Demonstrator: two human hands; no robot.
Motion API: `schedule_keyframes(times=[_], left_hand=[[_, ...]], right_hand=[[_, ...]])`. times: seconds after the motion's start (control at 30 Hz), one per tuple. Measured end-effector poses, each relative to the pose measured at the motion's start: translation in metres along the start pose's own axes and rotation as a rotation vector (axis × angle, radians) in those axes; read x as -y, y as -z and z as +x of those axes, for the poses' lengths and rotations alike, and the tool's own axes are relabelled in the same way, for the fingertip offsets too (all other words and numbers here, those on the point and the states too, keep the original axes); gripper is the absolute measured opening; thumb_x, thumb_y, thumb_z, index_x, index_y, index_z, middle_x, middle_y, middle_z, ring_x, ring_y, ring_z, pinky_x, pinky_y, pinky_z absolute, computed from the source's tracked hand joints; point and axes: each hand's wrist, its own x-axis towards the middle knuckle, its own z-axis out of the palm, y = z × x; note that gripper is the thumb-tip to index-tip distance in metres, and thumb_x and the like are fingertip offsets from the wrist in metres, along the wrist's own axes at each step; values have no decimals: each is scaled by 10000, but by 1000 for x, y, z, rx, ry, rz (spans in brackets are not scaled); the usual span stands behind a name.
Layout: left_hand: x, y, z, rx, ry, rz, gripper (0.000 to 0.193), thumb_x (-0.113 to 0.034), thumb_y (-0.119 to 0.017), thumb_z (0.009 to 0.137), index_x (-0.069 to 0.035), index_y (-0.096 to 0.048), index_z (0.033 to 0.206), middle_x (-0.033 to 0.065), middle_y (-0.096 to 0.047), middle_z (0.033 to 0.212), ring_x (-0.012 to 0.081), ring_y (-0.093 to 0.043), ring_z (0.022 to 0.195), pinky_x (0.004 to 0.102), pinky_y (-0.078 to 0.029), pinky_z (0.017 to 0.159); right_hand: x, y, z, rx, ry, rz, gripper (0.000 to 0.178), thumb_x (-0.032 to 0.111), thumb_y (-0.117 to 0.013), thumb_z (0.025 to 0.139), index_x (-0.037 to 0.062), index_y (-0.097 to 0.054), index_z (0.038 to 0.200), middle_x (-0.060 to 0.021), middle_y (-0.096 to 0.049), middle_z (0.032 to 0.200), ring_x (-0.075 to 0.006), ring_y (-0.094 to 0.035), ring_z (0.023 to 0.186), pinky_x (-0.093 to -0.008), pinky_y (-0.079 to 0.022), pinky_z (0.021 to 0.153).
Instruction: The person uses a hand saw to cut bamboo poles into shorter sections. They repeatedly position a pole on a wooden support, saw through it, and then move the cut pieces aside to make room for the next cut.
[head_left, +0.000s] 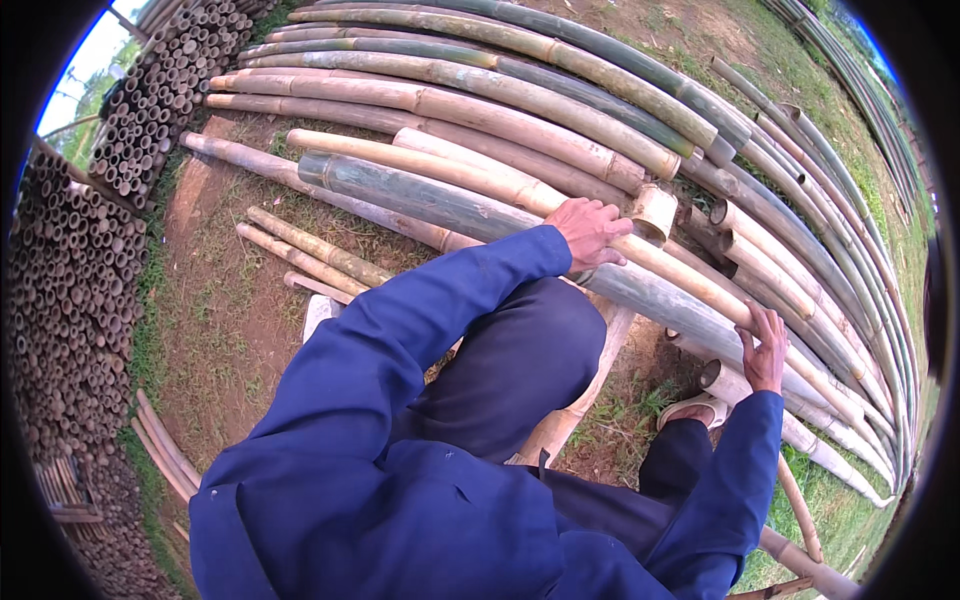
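A long pale bamboo pole (pixel 680 268) slants across in front of me, from the upper left down to the right. Over its middle, my left hand (pixel 590 235) is closed with the fingers bent across the top. Farther right along the same pole, my right hand (pixel 765 350) grips it, thumb on the near side. Just on my side of it lies a thicker green-grey bamboo pole (pixel 420 193), partly hidden by my left hand and sleeve. A short, wide bamboo piece with an open end (pixel 655 210) sits just beyond my left hand.
Many long bamboo poles (pixel 480 85) lie side by side beyond my hands and to the right. Stacked cut bamboo (pixel 75 290) rises at the left. Short bamboo lengths (pixel 320 250) rest on the ground. A bamboo piece (pixel 590 370) passes beneath my bent leg.
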Motion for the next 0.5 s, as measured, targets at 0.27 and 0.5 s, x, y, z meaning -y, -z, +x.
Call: schedule_keyframes(times=[0.27, 0.5], left_hand=[[16, 21, -51, -25, -12, -9, 524, -545, -718, 844, -133, -614, 1150, 96, -624, 987, 311, -668, 970, 467, -531, 814], [45, 30, -167, -67, 19, -27, 398, -403, -665, 869, -123, -624, 1148, 74, -624, 969, 280, -651, 992, 435, -508, 847]], right_hand=[[52, 20, 5, 3, 101, 12, 524, 154, -800, 790, 149, -664, 1296, -90, -627, 1105, -320, -581, 1075, -451, -436, 961], [132, -12, -13, 233, 246, 119, 531, 152, -801, 772, 141, -632, 1276, -88, -606, 1012, -313, -609, 997, -433, -497, 867]])
